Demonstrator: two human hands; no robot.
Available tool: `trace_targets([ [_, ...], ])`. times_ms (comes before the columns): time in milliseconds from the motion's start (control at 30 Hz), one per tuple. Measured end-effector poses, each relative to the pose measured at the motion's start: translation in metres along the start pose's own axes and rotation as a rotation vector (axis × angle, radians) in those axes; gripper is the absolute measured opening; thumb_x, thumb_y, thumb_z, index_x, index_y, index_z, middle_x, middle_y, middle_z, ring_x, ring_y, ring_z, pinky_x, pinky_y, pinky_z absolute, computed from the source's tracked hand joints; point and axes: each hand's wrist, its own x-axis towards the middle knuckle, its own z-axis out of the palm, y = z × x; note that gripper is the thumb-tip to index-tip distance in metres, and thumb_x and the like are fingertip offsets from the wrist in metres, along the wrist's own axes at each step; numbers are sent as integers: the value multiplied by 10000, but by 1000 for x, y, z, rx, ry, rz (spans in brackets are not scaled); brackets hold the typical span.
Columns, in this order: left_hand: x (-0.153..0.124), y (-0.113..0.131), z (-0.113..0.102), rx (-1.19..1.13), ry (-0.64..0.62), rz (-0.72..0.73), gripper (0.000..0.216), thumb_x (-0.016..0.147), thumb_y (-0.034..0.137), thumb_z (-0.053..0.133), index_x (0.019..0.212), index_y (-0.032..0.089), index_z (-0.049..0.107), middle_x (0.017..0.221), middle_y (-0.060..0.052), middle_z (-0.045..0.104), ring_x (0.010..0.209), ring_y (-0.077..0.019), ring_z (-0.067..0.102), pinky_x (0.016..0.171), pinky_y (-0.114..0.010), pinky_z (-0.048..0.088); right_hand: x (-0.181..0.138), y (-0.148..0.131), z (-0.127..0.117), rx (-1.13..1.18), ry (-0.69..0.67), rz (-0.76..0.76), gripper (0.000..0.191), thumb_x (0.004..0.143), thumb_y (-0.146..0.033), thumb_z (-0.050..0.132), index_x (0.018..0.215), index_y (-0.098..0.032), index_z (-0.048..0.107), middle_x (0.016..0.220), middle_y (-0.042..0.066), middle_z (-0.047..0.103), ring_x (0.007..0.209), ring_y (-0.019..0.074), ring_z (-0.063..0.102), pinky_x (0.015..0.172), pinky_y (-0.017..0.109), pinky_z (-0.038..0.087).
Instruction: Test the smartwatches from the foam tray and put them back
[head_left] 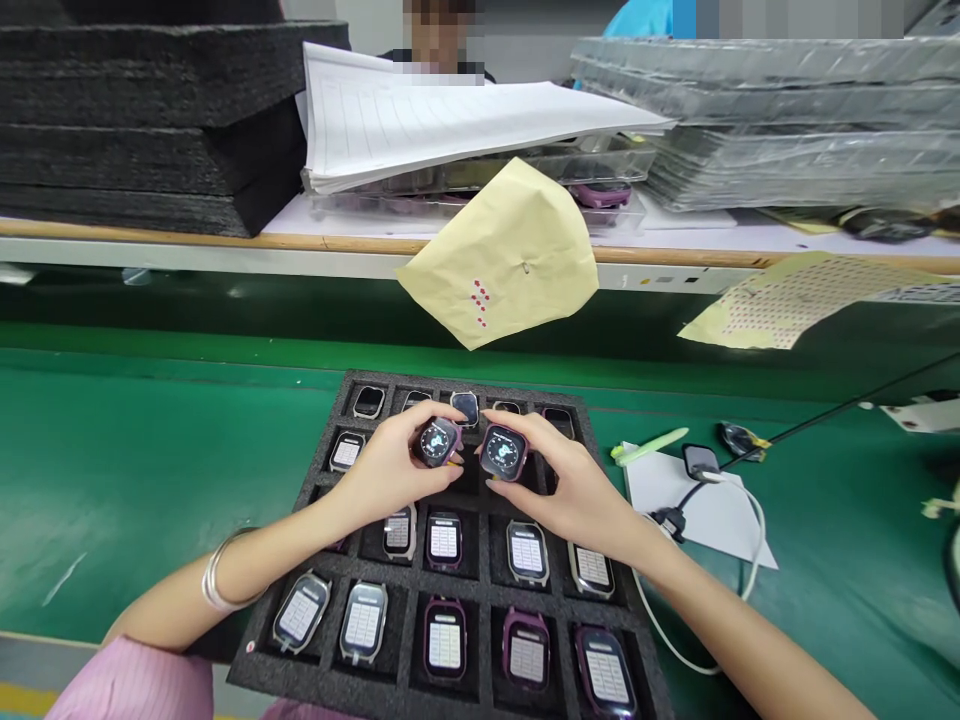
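Observation:
A black foam tray [409,585] lies on the green belt in front of me, its pockets filled with several smartwatch bodies with lit screens. My left hand [386,470] is closed around one purple-rimmed watch body [438,441], held above the tray's middle rows. My right hand [566,480] grips a second purple-rimmed watch body [503,451] right beside it. Both screens face up and show a bluish picture. The two watches are almost touching.
A yellow paper sheet [506,255] with red dots hangs from the shelf edge behind the tray. White paper with a cable and charger [701,465] lies to the right. Black foam stacks [142,110], clear trays [787,130] and a person sit beyond the shelf.

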Motion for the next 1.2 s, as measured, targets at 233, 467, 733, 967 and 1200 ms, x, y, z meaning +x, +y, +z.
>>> trace_targets([
  [233,-1,8,1,-467,3,-266,431,714,179,774,1108,181,599,1010,-45,648,885,-184,680,703,-265,571,2,1,-5,351,-93,207,545,812,-174,688,1317,-230,493,935,34,684,628,143,639,491,232,521],
  [467,-1,9,2,-731,-24,-242,287,829,112,558,1111,157,587,1098,-86,668,1016,-227,675,861,-358,586,4,1,-4,740,-119,283,621,799,-190,742,1333,-227,428,1018,78,667,822,231,717,482,233,579],
  [733,-5,8,8,-423,31,7,221,900,217,574,1119,190,563,1124,-74,643,1054,-216,639,819,-357,624,2,-6,-6,732,7,257,451,846,-239,698,1272,-196,557,1108,126,686,626,164,686,442,231,513],
  [967,-6,9,7,-393,35,23,212,874,235,612,1075,183,571,1081,-75,651,977,-205,659,744,-333,637,1,-10,-6,714,37,251,399,857,-269,698,1233,-194,590,1085,129,704,568,152,669,411,227,472],
  [1200,0,-5,9,-372,-112,59,524,754,57,646,1209,256,480,1205,-63,576,1160,-228,594,921,-374,568,0,-9,-9,734,55,254,391,860,-268,698,1219,-195,563,1028,119,716,562,149,661,420,223,470],
])
